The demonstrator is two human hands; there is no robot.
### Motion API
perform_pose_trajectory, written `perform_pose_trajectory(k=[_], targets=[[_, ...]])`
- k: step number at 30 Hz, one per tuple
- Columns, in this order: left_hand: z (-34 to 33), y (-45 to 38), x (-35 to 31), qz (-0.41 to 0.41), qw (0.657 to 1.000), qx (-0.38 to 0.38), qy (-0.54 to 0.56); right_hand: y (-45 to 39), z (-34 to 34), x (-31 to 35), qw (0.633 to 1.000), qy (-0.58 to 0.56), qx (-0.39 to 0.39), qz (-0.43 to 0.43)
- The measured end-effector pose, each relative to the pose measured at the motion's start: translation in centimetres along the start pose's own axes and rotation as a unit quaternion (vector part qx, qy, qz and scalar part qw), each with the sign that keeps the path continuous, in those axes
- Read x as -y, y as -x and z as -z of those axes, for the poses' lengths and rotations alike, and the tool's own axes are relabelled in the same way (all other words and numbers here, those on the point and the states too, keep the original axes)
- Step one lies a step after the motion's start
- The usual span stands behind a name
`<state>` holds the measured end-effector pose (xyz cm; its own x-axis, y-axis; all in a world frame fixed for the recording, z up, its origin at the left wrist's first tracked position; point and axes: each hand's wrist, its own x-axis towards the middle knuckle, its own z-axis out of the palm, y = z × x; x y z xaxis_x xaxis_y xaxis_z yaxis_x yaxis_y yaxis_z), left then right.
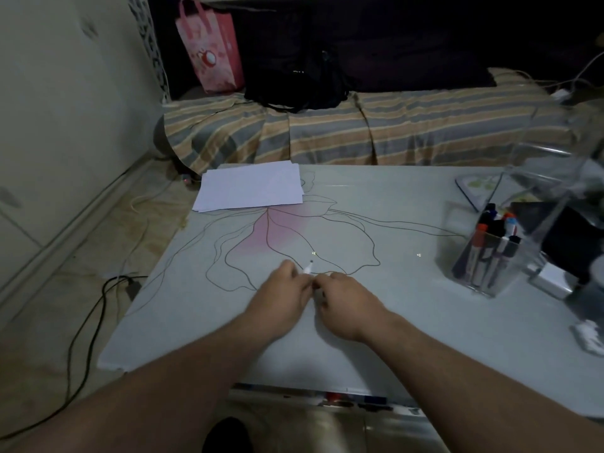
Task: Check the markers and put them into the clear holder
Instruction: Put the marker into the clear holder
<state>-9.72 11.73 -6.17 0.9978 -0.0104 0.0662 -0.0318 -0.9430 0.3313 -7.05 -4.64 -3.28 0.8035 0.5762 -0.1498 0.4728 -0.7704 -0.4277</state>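
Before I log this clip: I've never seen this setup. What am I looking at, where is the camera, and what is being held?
There is no machine: a person wears one camera on the head, looking down at their own arms. The left hand and right hand meet over a table and together hold a marker, its tip pointing away. At right stands the clear holder with several markers already inside. A paper stack lies at the far edge. Whether the cap is on is unclear.

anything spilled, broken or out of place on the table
Nothing stands out. The clear plastic holder stands upright with markers in it, the white paper stack lies flat, and both hands hold one white marker.
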Motion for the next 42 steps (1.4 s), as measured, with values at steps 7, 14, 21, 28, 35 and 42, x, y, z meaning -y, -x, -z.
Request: perform_pose_trajectory(k=[7,14,21,28,35,42], targets=[[-1.4,-0.8,-2.8,0.068,0.980,0.019,0.188,0.0,0.3,-0.6,0.996,-0.081,-0.013,-0.039],[0.3,-1.5,-2.9,0.208,0.893,0.028,0.399,0.1,0.3,-1.0,0.996,0.035,0.007,-0.087],[2.9,-2.4,-3.3,0.243,0.736,0.054,0.630,1.0,2.6,-3.9,0.988,-0.040,-0.096,-0.113],[4.0,-3.9,-3.7,0.246,0.759,0.032,0.602,2.1,4.3,-5.1,0.966,-0.139,-0.184,-0.119],[4.5,-3.7,-4.9,0.134,0.827,0.064,0.542,3.0,7.1,-5.3,0.961,-0.080,-0.264,-0.012],[5.2,-2.9,-5.6,0.057,0.883,0.063,0.461,3.8,8.3,-5.7,0.952,0.085,-0.294,-0.013]])
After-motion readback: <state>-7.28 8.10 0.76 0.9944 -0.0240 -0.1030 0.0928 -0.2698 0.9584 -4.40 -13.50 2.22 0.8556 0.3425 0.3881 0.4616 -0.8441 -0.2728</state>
